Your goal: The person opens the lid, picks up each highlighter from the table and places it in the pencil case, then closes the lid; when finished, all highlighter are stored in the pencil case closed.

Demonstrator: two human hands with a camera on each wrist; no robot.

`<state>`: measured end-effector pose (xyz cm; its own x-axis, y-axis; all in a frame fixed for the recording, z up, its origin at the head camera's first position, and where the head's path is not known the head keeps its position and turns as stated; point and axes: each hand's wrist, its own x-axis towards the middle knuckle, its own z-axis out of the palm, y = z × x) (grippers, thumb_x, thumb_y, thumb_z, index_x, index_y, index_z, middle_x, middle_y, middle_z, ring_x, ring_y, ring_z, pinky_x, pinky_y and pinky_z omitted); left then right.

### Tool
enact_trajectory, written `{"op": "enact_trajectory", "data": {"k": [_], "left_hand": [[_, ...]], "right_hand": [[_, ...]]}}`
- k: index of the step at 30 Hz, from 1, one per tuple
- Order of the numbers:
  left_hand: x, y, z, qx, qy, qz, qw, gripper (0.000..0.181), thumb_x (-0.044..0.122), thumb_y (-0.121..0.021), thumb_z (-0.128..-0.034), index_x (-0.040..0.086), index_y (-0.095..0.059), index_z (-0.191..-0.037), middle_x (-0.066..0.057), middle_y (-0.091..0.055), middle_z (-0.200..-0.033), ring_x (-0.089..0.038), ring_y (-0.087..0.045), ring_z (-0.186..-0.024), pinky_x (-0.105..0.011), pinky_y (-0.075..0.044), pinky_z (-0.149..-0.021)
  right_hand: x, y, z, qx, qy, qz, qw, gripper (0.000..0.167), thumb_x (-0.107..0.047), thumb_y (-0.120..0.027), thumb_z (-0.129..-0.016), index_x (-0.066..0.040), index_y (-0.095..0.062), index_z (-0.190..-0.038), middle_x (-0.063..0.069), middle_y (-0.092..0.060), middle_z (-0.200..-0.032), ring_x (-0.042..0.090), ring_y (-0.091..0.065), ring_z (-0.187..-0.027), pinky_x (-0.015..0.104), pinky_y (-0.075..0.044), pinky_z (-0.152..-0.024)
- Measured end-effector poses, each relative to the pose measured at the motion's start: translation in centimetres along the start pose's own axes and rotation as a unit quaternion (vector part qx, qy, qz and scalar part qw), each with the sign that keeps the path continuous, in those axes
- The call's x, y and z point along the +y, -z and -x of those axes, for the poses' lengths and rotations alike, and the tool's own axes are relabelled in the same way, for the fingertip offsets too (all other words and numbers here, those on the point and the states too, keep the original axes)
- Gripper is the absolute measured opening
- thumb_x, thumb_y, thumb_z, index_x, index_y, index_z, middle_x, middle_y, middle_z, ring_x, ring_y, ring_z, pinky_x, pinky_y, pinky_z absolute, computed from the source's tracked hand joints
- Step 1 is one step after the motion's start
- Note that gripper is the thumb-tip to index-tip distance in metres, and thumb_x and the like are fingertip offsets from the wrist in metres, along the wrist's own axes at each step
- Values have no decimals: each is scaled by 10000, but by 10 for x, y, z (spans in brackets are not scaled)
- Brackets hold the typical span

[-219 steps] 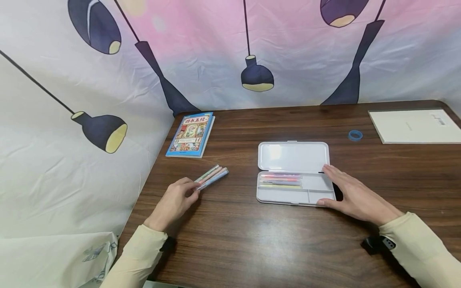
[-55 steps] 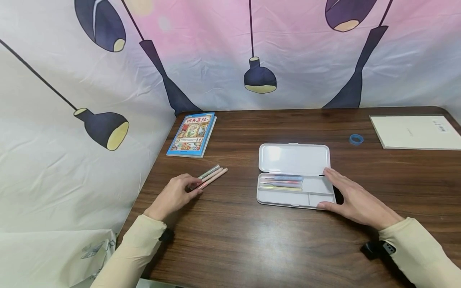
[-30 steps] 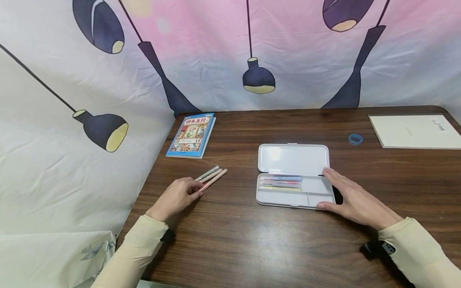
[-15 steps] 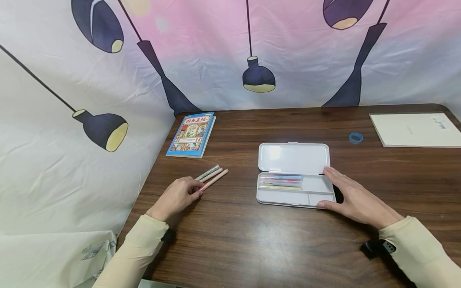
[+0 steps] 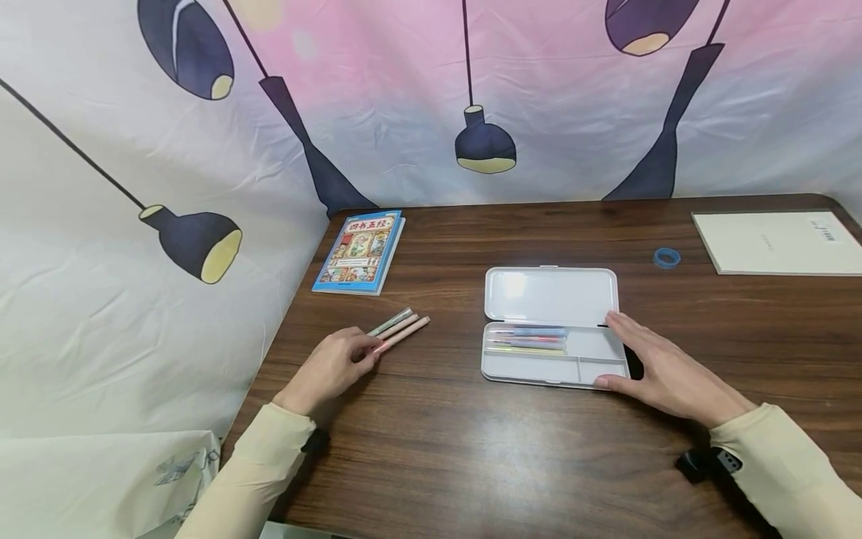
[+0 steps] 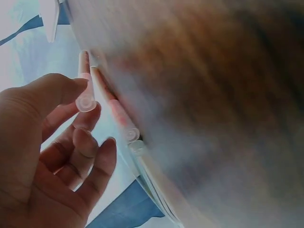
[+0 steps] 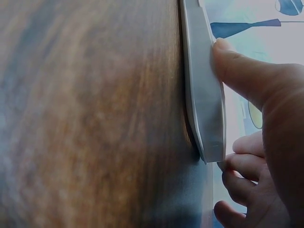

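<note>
My left hand (image 5: 330, 368) pinches a pink-tipped pen (image 6: 85, 66) between thumb and fingers. Close beside it two more pens lie on the table, one pale pink (image 6: 121, 116) and one clear with a greenish barrel (image 5: 390, 323). An opened white pencil case (image 5: 525, 367) lies flat in the middle, its lid (image 5: 550, 293) folded back. Several coloured pens (image 5: 528, 340) fill the left part of its rear compartment. At the case's right end, my right hand (image 5: 663, 367) holds it, thumb at the front edge and index finger by the hinge.
A blue picture-covered book (image 5: 358, 252) lies at the back left of the wooden table (image 5: 471, 449). Farther right are a blue tape ring (image 5: 667, 258) and a cream-coloured pad (image 5: 774, 243). A printed curtain (image 5: 390, 112) hangs behind the table.
Since the oldest frame, a blue pen has gone from the left group into the case. Lately the pen in my left hand has shifted slightly beside the others. My right hand stays put.
</note>
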<state>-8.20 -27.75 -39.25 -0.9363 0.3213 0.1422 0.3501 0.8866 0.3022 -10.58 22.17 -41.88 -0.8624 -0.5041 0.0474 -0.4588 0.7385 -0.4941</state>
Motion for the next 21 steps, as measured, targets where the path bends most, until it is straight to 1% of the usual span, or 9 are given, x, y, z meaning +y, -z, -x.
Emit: {"op": "enact_trajectory", "data": {"k": [3, 6, 9, 13, 15, 19, 21], "left_hand": [[4, 4, -1, 126, -117, 16, 9999, 147, 149, -715, -920, 132, -774, -1053, 87, -629, -867, -95, -533, -739, -305, -473, -686], [13, 9, -3, 239, -295, 33, 9993, 159, 140, -709, -919, 138, -775, -1064, 88, -627, -885, -115, -538, -750, -290, -467, -677], [27, 13, -8, 388, -599, 75, 9974, 190, 125, -724, -904, 132, -775, -1086, 64, -646, -916, -141, -567, -780, -304, -489, -693], [48, 13, -18, 503, -1037, 36, 9933, 213, 120, -756, -881, 127, -776, -1093, 16, -681, -987, -157, -630, -896, -341, -539, -791], [58, 10, -25, 475, -1200, -17, 9916, 206, 129, -765, -878, 137, -780, -1084, 11, -685, -1003, -161, -645, -965, -352, -543, -870], [77, 3, -39, 249, -1483, 57, 9886, 188, 144, -758, -891, 138, -780, -1078, 30, -679, -975, -128, -623, -929, -315, -539, -847], [86, -2, -46, 97, -1651, 132, 9861, 182, 151, -743, -905, 135, -776, -1083, 40, -669, -960, -102, -586, -871, -288, -525, -791]], "right_hand": [[0, 0, 0, 14, 28, 8, 10000, 1004, -580, -700, -864, -11, -263, -1566, 213, -257, -1612, 421, -288, -1454, 595, -305, -1094], [0, 0, 0, 31, 55, 2, 10000, 1002, -571, -706, -863, -6, -266, -1564, 216, -261, -1610, 424, -290, -1451, 593, -303, -1097], [1, 2, 0, 26, 43, 40, 10000, 1006, -580, -703, -861, -6, -267, -1563, 217, -265, -1608, 428, -295, -1448, 599, -310, -1088], [1, 2, -1, 29, 40, 53, 10000, 1007, -588, -697, -861, -8, -268, -1563, 219, -273, -1604, 424, -291, -1451, 590, -309, -1091], [1, 2, -1, 30, 52, 44, 10000, 1006, -588, -697, -861, -4, -272, -1561, 219, -276, -1603, 419, -289, -1454, 579, -304, -1099], [0, 1, -1, 16, 59, 25, 10000, 1001, -585, -696, -864, -1, -274, -1559, 216, -274, -1605, 418, -291, -1453, 572, -304, -1101], [0, 1, -1, 27, 71, 47, 10000, 997, -583, -695, -866, 0, -277, -1558, 216, -277, -1604, 417, -297, -1451, 568, -305, -1103]]}}
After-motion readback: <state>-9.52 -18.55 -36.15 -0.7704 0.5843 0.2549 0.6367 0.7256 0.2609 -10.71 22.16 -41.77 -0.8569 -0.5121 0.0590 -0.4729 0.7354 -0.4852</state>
